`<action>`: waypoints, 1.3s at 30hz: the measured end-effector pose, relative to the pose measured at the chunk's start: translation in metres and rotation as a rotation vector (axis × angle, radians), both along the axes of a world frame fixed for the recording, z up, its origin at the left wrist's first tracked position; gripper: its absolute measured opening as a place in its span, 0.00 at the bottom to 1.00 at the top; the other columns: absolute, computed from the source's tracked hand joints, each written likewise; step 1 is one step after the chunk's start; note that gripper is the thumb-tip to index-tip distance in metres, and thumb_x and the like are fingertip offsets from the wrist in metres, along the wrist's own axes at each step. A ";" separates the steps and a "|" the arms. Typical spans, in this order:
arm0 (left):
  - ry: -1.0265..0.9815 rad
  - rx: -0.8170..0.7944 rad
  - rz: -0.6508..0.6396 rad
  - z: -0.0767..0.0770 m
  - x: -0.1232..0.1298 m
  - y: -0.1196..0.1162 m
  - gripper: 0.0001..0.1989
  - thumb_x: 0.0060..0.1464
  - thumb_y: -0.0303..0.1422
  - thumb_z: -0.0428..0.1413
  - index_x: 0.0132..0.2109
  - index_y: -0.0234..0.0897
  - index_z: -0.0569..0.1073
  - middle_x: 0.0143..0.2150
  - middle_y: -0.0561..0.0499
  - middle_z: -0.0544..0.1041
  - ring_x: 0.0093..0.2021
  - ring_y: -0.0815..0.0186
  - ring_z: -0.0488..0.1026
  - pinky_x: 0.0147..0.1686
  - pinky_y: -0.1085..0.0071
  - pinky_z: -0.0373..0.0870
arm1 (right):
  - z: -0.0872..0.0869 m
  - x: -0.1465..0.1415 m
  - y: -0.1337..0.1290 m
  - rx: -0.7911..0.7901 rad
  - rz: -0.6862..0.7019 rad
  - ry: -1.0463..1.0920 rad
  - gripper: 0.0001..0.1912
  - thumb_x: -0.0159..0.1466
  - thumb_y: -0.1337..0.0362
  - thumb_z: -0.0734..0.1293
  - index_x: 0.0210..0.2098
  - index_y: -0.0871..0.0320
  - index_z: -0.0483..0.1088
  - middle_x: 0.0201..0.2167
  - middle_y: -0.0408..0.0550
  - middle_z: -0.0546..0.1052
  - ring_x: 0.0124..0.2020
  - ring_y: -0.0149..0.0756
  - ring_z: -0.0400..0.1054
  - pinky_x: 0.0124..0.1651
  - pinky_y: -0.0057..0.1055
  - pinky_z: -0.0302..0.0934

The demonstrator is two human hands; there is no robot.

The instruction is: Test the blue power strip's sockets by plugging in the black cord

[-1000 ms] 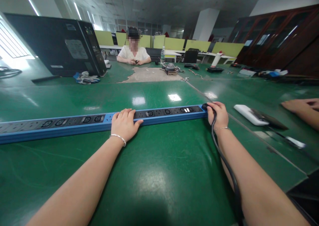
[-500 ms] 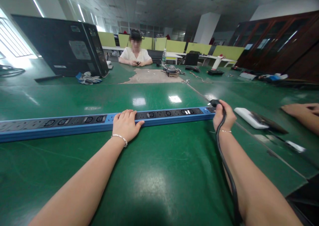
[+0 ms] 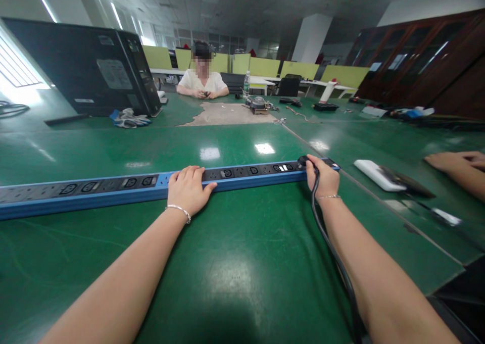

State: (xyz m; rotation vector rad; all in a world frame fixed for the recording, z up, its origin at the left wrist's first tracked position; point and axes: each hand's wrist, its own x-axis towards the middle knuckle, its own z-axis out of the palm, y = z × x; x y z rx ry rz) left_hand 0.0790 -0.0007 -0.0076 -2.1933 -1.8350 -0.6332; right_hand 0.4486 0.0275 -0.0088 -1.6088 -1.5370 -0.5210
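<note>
A long blue power strip [image 3: 250, 184] with black sockets lies across the green table. My left hand [image 3: 188, 190] grips it near the middle, fingers laid over the top and thumb along the front side. Toward the strip's right end, my right hand [image 3: 324, 180] is closed round a black power plug [image 3: 302, 161]. The plug is at the strip's top face, by the sockets; whether its pins are inserted cannot be seen. From the plug a black cord [image 3: 332, 253] runs down along my right forearm.
A black computer case [image 3: 76, 71] and gloves [image 3: 129, 118] stand at the back left. Opposite sits a person [image 3: 202, 81]. A white device [image 3: 379, 175] lies right of the strip, near another person's hand [image 3: 452, 164]. Small parts [image 3: 258, 104] lie on a bare patch behind.
My right hand has brought the plug left and down, from above the strip's right end onto its sockets. My left hand stays on the strip. The view has shifted slightly.
</note>
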 end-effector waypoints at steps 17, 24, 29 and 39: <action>0.001 -0.001 -0.002 -0.001 0.000 0.000 0.27 0.56 0.49 0.45 0.55 0.37 0.67 0.56 0.40 0.70 0.58 0.54 0.62 0.56 0.55 0.53 | -0.001 -0.004 0.000 0.044 0.008 -0.059 0.20 0.64 0.58 0.56 0.46 0.59 0.74 0.42 0.51 0.78 0.42 0.41 0.74 0.46 0.34 0.66; 0.006 0.002 0.000 -0.001 0.000 0.001 0.27 0.56 0.49 0.44 0.55 0.37 0.67 0.56 0.41 0.70 0.58 0.54 0.62 0.56 0.55 0.53 | 0.000 -0.003 0.000 0.021 0.026 -0.055 0.20 0.64 0.57 0.56 0.46 0.58 0.74 0.42 0.51 0.78 0.42 0.41 0.73 0.46 0.34 0.65; -0.004 -0.003 0.000 -0.001 0.000 0.001 0.27 0.56 0.49 0.44 0.55 0.37 0.66 0.57 0.40 0.69 0.59 0.54 0.62 0.56 0.54 0.53 | -0.001 0.001 0.001 0.003 -0.062 -0.071 0.20 0.63 0.56 0.57 0.44 0.57 0.75 0.37 0.50 0.80 0.36 0.42 0.74 0.40 0.35 0.65; 0.016 0.009 0.003 -0.001 0.000 0.000 0.27 0.56 0.49 0.44 0.55 0.36 0.67 0.56 0.40 0.70 0.58 0.54 0.63 0.56 0.55 0.54 | 0.009 -0.004 -0.006 -0.112 -0.162 -0.191 0.22 0.63 0.58 0.56 0.48 0.58 0.74 0.34 0.53 0.80 0.32 0.42 0.73 0.31 0.30 0.59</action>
